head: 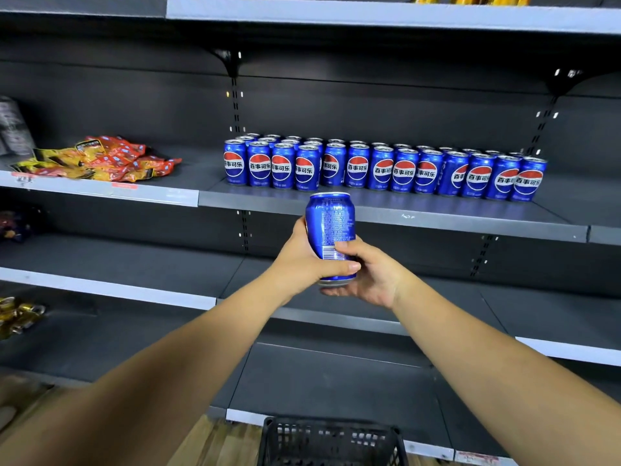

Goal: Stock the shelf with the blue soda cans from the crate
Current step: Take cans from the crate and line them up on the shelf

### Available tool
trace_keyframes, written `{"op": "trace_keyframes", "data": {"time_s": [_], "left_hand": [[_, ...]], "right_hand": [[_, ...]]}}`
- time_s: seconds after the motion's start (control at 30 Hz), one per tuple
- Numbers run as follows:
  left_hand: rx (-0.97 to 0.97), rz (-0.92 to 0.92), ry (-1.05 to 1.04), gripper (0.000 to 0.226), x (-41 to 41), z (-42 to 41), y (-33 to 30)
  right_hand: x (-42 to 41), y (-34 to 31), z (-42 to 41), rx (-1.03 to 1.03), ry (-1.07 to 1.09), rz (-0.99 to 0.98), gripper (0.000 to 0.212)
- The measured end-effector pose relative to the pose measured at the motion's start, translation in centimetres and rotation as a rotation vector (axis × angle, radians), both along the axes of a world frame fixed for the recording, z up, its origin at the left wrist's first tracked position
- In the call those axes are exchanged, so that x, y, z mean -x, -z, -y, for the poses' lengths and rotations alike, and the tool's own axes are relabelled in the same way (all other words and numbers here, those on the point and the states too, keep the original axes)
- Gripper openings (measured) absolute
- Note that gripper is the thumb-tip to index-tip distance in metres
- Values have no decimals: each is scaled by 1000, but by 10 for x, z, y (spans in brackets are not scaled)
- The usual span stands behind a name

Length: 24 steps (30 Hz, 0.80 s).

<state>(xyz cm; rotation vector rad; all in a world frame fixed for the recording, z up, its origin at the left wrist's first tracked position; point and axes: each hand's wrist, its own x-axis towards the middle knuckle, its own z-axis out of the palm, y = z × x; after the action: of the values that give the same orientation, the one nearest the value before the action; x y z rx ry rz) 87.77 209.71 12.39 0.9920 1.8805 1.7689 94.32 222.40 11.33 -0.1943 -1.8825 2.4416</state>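
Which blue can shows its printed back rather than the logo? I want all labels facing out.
The can held in both hands, left hand and right hand, below the shelved row, whose cans show logos.

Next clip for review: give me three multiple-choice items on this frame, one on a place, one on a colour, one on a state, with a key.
1. Where do the stocked cans stand?
A. on the shelf straight ahead
B. on the floor
C. in the black crate

2. What colour is the held can?
A. green
B. blue
C. silver all over

3. How is the held can carried?
A. left hand alone
B. right hand alone
C. both hands grip it

Key: 1 A, the rows stand on that shelf, right of the snack packets. 2 B, its side is blue with small print. 3 C, fingers of both hands wrap its lower half.
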Motion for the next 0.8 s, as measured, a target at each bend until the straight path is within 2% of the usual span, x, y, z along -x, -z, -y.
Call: {"op": "trace_keyframes", "data": {"time_s": [0.23, 0.3, 0.4, 0.5, 0.63, 0.8], "left_hand": [[45, -110, -54, 76, 2, -2, 5], [52, -107, -53, 77, 3, -2, 7], [23, -51, -77, 78, 3, -5, 12], [23, -49, -178, 75, -2, -13, 20], [46, -112, -320, 73, -6, -19, 25], [68, -90, -325, 69, -5, -16, 20]], "right_hand": [[3, -1, 6, -69, 27, -1, 40], [4, -1, 7, -75, 92, -34, 39], [5, -3, 10, -188, 221, -47, 33], [5, -2, 15, -264, 336, -31, 26], [4, -1, 21, -280, 390, -23, 30], [5, -7, 22, -300, 369, 14, 42]]}}
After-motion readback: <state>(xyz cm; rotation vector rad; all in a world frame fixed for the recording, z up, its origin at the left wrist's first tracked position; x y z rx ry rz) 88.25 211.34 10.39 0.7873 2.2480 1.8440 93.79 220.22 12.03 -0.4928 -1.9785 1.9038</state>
